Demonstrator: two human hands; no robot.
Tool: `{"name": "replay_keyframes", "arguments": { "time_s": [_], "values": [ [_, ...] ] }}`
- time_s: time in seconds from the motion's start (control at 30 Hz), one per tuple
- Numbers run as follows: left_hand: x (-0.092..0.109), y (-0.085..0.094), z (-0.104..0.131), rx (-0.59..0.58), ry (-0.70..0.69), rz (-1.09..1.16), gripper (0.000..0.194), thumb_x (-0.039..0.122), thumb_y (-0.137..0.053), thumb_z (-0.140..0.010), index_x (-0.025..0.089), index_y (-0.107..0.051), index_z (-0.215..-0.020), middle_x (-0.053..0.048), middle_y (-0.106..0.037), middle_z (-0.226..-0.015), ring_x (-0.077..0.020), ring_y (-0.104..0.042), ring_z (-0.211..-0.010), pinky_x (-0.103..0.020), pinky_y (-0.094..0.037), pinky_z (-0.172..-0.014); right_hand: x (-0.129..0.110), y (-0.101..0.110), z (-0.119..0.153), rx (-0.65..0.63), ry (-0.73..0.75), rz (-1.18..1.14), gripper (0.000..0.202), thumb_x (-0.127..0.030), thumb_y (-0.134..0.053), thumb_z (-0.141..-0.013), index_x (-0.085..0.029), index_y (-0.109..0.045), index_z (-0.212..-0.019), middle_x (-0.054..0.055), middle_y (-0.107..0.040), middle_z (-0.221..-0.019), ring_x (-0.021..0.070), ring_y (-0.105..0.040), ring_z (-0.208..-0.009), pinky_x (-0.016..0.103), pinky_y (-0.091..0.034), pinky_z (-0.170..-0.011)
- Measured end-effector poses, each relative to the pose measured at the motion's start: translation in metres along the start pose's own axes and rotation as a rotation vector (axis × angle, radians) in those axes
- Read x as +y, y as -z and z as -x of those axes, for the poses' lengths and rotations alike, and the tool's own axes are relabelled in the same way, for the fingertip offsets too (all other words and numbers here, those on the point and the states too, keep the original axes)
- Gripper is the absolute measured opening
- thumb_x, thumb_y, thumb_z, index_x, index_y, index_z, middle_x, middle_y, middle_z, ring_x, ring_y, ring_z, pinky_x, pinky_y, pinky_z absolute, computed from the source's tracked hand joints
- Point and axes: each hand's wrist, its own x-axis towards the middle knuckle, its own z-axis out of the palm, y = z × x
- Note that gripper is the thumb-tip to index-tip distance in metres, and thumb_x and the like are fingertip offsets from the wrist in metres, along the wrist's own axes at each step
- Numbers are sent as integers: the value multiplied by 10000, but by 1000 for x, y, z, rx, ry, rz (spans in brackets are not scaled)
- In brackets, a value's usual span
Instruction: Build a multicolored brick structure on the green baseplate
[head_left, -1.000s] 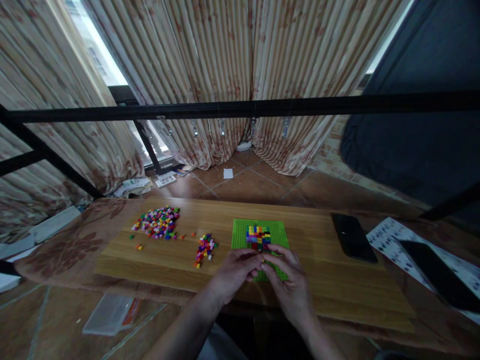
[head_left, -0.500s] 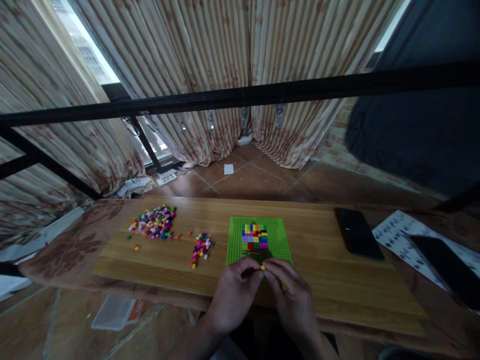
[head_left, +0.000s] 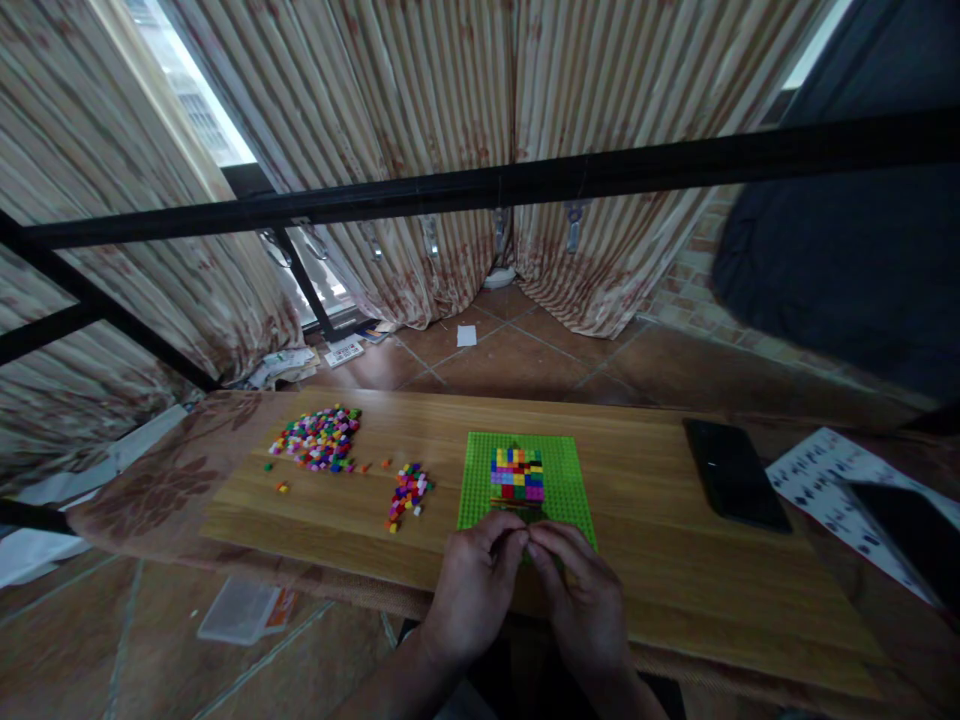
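Your left hand [head_left: 472, 580] and right hand [head_left: 589, 590] make 2, fingers curled in, tips pinched close together; you can't tell whether either grips anything. They hide part of the near edge of 1 green baseplate [head_left: 562, 480], which bears 1 patch of bricks [head_left: 517, 472]. Left lie 2 loose piles [head_left: 319, 438], too crowded to count. Right are 2 black phones [head_left: 735, 475], 1 cut off.

1. We look from the head camera, facing forward and down.
2. Close below us are the left hand [head_left: 472, 580] and right hand [head_left: 585, 595].
3. We see past the wooden board [head_left: 675, 580] to the curtains [head_left: 420, 100].
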Motion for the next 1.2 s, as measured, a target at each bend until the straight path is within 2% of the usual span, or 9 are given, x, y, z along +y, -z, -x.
{"name": "replay_keyframes", "arguments": {
  "time_s": [0.27, 0.6, 0.8, 0.97, 1.2],
  "values": [
    [0, 6, -3, -85, -71, -98, 205, 307, -474, -918, 229, -663, -931, -11, -661, -806, -140, -611, -723, -225, -470, -703, -3, 0, -4, 10, -123, -141, 143, -302, -588, -882, -245, -713, -919, 41, -685, -928, 174, -655, -876, 288, -543, -753],
    [3, 11, -11, -75, -194, -294, 211, 272, -434, -948, 216, -632, -900, -1, -659, -783, -120, -610, -695, -211, -445, -663, -3, -1, -10, 15, -137, -202, 155, -302, -585, -884, -245, -713, -952, 38, -683, -963, 167, -646, -892, 302, -528, -793],
    [-3, 18, -41, 60, -349, -585, 212, 259, -427, -960, 216, -632, -991, -34, -697, -911, -154, -650, -818, -258, -478, -762, 9, 11, -19, 106, -127, -110, 176, -315, -572, -887, -239, -704, -976, 47, -685, -971, 180, -637, -919, 332, -517, -821],
    [-4, 15, -71, 96, -483, -816, 199, 204, -452, -945, 197, -648, -916, -44, -669, -904, -163, -610, -834, -285, -471, -777, 26, 23, -31, 170, -122, -47, 191, -342, -566, -881, -223, -700, -946, 55, -682, -959, 186, -631, -914, 347, -508, -831],
    [-10, 6, -81, 122, -559, -941, 168, 188, -501, -916, 205, -668, -910, -48, -647, -886, -188, -567, -842, -340, -425, -804, 36, 23, -47, 149, -104, 2, 229, -357, -540, -882, -214, -706, -946, 64, -688, -953, 190, -633, -900, 347, -507, -814]
  ]
}}
